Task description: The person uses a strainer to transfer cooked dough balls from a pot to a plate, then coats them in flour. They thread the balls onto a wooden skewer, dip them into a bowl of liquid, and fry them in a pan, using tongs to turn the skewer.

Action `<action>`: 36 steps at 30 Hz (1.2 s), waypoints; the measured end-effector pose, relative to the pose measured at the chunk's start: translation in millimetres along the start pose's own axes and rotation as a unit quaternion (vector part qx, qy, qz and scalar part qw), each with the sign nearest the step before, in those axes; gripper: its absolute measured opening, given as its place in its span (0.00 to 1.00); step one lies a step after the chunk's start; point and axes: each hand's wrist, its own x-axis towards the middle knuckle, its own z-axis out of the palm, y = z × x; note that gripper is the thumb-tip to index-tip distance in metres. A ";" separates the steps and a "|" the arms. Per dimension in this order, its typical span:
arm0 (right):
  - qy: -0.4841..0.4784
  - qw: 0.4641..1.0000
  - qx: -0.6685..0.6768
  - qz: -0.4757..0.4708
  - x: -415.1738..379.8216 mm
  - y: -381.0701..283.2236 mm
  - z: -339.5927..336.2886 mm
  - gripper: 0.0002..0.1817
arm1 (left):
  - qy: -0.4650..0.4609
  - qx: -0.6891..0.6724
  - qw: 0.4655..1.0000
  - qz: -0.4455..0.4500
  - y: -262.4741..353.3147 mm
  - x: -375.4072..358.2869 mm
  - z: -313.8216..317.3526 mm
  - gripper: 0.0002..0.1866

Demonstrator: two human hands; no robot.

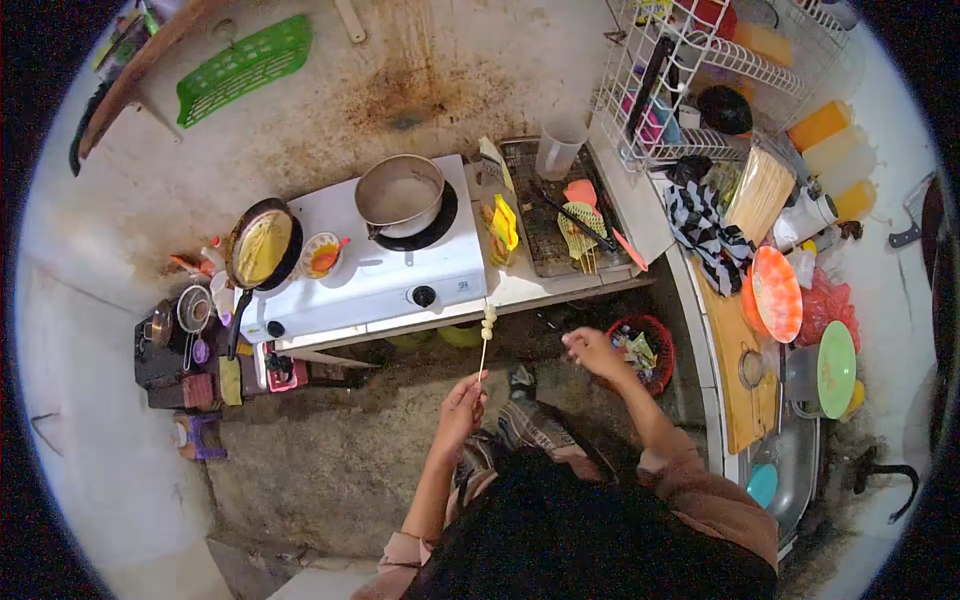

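My left hand (461, 410) is closed around the lower end of a thin wooden skewer (484, 358). Several small pale balls (488, 324) are threaded on its upper part, and the skewer points up towards the stove's front edge. To the right, my right hand (592, 353) is raised over the floor, near a red basket of wrappers. Its fingers are curled with the tips close together; whether something small is between them I cannot make out.
A white stove (370, 290) carries a pot (400, 195), a frying pan (264, 245) and a small bowl (322, 256). Right of it lie a yellow packet (504, 225) and a tray (530, 160) with utensils. The red basket (660, 375) stands on the floor beside the right counter.
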 end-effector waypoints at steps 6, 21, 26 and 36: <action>0.190 0.976 -0.061 -0.083 115.8 29.5 -68.5 0.22 | -0.014 0.017 1.000 0.001 33.3 45.4 14.2 0.15; 0.339 0.896 -0.242 -0.152 218.9 22.4 -94.7 0.32 | -0.020 0.084 0.996 -0.017 97.9 143.7 67.0 0.13; 0.322 0.893 -0.232 -0.214 127.2 -50.9 -118.3 0.28 | -0.065 0.165 0.983 0.039 109.9 162.7 90.1 0.14; 0.475 0.780 -0.405 -0.053 44.6 -72.6 -208.8 0.35 | -0.274 0.249 0.926 0.069 128.3 210.4 155.0 0.14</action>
